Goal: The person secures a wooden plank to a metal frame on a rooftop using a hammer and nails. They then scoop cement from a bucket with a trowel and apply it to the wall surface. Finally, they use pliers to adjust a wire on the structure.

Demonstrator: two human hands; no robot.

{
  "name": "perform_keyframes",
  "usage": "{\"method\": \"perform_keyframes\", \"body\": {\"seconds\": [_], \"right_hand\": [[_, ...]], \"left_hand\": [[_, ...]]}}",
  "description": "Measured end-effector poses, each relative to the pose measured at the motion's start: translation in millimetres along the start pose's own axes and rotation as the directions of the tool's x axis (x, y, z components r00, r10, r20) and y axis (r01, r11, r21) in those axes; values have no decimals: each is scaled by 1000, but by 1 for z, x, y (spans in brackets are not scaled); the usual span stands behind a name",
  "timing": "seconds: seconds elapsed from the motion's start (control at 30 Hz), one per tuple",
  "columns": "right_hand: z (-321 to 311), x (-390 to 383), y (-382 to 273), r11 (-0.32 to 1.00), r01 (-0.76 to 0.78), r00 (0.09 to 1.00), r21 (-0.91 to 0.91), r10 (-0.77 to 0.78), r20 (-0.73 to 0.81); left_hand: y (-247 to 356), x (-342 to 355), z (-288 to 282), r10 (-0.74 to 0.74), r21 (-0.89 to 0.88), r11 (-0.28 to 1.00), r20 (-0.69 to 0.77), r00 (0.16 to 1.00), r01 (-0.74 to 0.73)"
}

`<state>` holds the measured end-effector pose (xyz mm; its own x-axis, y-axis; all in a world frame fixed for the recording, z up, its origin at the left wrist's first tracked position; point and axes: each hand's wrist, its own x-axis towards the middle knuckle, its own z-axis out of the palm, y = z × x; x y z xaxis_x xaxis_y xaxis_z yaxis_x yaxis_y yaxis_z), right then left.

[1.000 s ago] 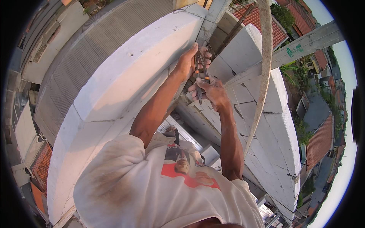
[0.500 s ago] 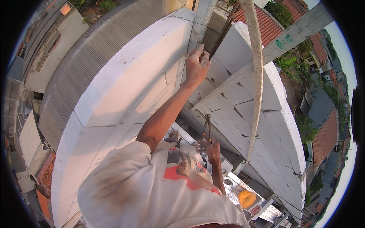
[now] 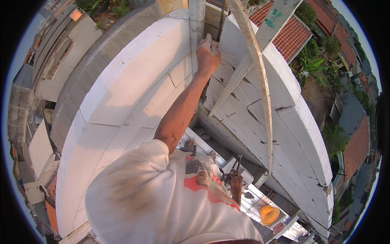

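My left hand point(image 3: 208, 57) is stretched out at the inner corner, beside the upright grey board point(image 3: 197, 26). Its fingers are bent and pressed together; whatever they hold, if anything, is hidden. Lower down, close to my body, my right hand point(image 3: 236, 179) is wrapped round the handles of a pair of pincers point(image 3: 239, 162), with the jaws pointing up. White block walls meet at the corner: the left wall point(image 3: 138, 85) runs along my left arm and the right wall point(image 3: 292, 126) lies beyond the pincers.
A long narrow wooden strip point(image 3: 262, 77) hangs down in front of the right wall. Behind it a sloping board point(image 3: 237, 77) crosses toward the corner. Below right are a yellow bucket point(image 3: 269, 214) and light planks underfoot. Neighbouring tiled roofs point(image 3: 280, 26) lie beyond the walls.
The view has shifted a little. My left hand stays up at the corner, its fingers more tightly bent. My right hand has gone lower and to the right with the pincers.
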<state>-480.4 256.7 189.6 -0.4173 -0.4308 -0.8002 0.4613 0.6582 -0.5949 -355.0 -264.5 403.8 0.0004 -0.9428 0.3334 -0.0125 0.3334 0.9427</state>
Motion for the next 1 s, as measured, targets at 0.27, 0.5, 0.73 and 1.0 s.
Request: {"method": "perform_keyframes", "body": {"seconds": [0.27, 0.5, 0.73, 1.0], "right_hand": [[-9, 9, 10, 946, -42, 999, -322, 43, -5], [-19, 23, 14, 972, -39, 999, -232, 32, -35], [-34, 41, 50, 931, -7, 999, -364, -9, -43], [-35, 48, 103, 944, -13, 998, -328, -6, -57]], "left_hand": [[10, -21, -62, -180, 370, 924, 194, 964, 98], [76, -14, -126, 206, 522, 834, 4, 979, -178], [104, 58, -158, 604, 790, 259, 316, 732, -555], [112, 52, -161, 430, 904, -15, 391, 814, -427]]}}
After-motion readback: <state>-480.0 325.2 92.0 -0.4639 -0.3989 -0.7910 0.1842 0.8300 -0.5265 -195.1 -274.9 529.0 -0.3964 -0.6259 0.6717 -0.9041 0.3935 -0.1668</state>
